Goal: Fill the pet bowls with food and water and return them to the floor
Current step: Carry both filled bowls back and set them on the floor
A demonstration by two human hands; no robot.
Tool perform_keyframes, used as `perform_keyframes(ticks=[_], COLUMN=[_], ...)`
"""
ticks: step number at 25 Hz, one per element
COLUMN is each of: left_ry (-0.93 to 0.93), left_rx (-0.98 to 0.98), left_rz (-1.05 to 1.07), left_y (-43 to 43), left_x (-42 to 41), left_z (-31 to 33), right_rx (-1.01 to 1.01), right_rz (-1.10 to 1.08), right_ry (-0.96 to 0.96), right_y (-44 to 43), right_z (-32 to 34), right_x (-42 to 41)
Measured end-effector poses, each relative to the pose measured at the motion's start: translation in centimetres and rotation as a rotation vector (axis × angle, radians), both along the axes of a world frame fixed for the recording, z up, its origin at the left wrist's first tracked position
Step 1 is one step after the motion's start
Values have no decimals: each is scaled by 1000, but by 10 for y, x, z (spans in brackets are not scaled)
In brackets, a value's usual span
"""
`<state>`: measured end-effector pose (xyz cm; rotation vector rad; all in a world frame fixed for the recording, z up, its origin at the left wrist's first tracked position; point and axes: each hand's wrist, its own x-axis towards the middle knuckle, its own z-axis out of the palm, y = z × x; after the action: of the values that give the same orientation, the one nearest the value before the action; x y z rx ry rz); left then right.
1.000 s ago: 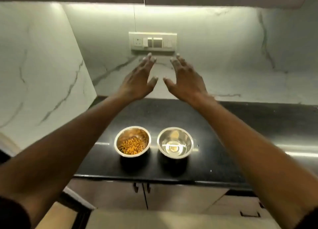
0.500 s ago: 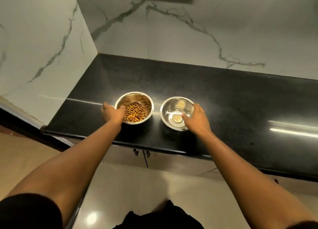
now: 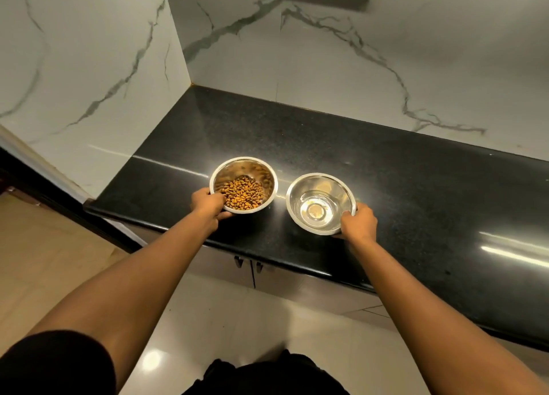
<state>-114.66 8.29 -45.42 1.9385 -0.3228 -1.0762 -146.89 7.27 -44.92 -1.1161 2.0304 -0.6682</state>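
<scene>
Round steel bowl of brown kibble [image 3: 243,185], rim gripped by left hand [image 3: 208,206]. Round steel bowl of clear water [image 3: 320,203], rim gripped by right hand [image 3: 358,222]; both at black stone bench [image 3: 401,168] edge, likely for level carrying to floor.

Warm, rather dim indoor light falls from above. The black tabletop [image 3: 386,168] carries bright streaks of glare at its right side, and the glossy floor [image 3: 208,320] shows a round hotspot. The wide lens bows straight lines near the edges. Focus is slightly soft throughout.

Shiny steel bowls [image 3: 320,203], glossy stone counter [image 3: 386,180]
</scene>
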Motion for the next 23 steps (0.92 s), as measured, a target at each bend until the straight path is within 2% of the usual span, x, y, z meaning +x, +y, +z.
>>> perform_keyframes(ticks=[6, 8, 13, 23], left_ry=[82, 95, 69, 50], left_rx=[-82, -125, -184, -212], left_rz=[131, 190, 347, 667], left_y=[24, 37, 93, 281], left_x=[16, 34, 91, 261], left_z=[6, 8, 9, 3], right_rx=[-31, -51, -102, -151], right_rz=[122, 185, 360, 639], right_ry=[22, 2, -79, -79], right_y=[-17, -12, 12, 101], right_z=[-17, -2, 35, 40], right_x=[8, 29, 101, 310])
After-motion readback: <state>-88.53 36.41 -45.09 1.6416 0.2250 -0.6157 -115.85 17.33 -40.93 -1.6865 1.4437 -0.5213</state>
